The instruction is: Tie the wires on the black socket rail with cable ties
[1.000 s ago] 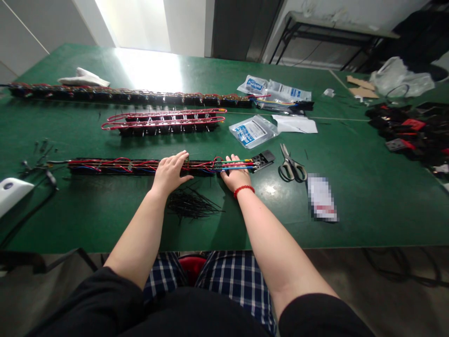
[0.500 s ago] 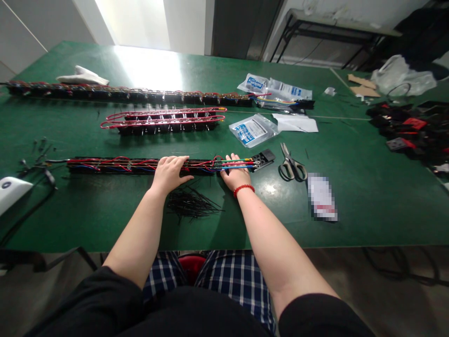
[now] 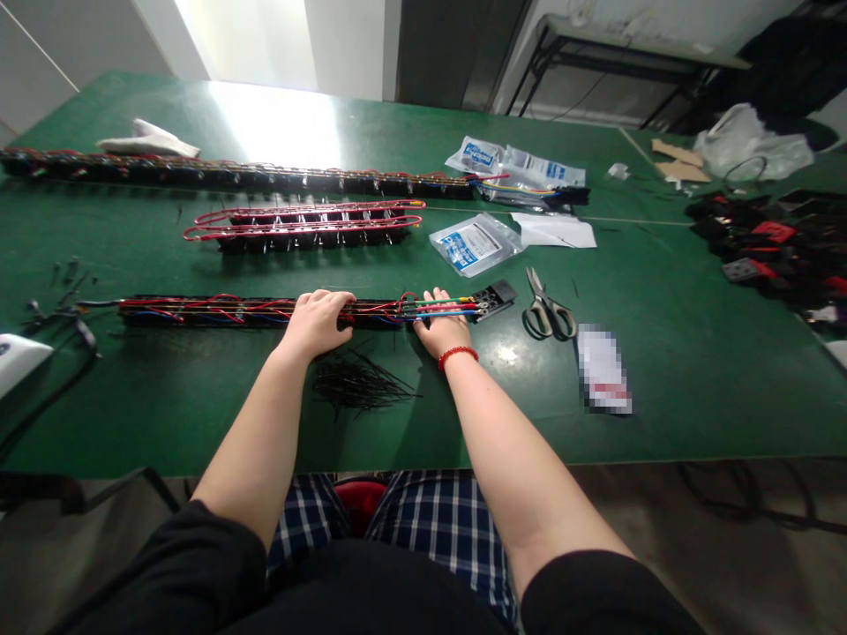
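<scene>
A long black strip (image 3: 205, 311) strung with red, blue and other wires lies crosswise on the table in front of me. My left hand (image 3: 319, 322) is closed over it, fingers on the far side and thumb at the near edge. Red, green and blue wires (image 3: 440, 309) run from its right end to a black connector block (image 3: 493, 300). Beneath those wires lies my right hand (image 3: 445, 328), its fingers stretched out and the wires crossing over them. A pile of thin black ties (image 3: 361, 381) sits nearer to me, between my hands.
Scissors (image 3: 548, 309) and a blurred packet (image 3: 603, 369) lie to the right. Behind are a shorter strip with red cable (image 3: 304, 231), a longer wired strip (image 3: 265, 176), plastic bags (image 3: 477, 244) and a white glove (image 3: 149, 141). Black and red parts (image 3: 768, 238) are heaped far right.
My left thumb has drawn in against the strip, so the hand now closes on it. My right hand stays under the wires. The whole view has shifted slightly.
</scene>
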A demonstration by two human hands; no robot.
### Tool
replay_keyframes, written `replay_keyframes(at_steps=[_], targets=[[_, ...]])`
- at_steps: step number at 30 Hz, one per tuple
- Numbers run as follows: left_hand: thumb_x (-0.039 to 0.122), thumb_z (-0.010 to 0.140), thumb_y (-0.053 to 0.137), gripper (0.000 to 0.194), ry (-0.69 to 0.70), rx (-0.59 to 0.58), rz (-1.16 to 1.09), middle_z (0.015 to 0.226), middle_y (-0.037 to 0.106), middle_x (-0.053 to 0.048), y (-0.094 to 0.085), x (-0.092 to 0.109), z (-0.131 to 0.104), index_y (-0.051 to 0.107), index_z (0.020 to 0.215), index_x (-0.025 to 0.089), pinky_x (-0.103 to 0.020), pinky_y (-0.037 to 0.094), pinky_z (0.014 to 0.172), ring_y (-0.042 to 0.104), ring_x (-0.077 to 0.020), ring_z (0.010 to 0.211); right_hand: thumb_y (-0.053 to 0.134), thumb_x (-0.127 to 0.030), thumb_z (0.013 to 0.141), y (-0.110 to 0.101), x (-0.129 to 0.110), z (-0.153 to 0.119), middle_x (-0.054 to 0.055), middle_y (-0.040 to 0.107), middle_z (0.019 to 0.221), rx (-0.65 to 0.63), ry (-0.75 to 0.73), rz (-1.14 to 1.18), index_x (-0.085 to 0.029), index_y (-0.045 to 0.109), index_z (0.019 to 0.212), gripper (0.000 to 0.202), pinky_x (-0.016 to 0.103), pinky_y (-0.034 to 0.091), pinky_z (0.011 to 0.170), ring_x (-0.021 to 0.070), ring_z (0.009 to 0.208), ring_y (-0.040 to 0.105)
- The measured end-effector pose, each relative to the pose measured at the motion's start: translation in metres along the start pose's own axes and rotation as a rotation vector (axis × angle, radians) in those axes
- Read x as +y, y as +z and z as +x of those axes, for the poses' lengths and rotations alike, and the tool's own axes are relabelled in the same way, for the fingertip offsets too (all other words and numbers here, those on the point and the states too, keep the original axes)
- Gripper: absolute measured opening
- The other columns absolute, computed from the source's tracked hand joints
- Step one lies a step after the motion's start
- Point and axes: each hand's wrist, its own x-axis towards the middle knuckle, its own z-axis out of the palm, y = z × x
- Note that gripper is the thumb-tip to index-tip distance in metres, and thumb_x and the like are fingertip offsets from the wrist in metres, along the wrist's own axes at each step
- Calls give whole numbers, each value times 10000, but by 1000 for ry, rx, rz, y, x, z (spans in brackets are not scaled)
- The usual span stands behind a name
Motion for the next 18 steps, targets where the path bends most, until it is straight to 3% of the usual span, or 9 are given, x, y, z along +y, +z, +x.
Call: replay_keyframes(at_steps=[5,18], targets=[[365,762,663,573,32,-69,-10,1288,681,-70,-6,-4,9,556,1318,279,-474,395,1006,531,-328,1248,407,-466,981,-1,-1,0,75,298,1659,-11,12,-1,-196,295,1584,670,425,194,1263,245,1541,250],[347,762,674,608,62,-36,-44,1396,601,-44,-3,-6,8,536,1354,318,-477,383,1029,527,-333,1260,435,-470,972,-3,-1,0,71,309,1654,-5,21,23,-203,276,1591,693,419,211,1259,249,1542,250]])
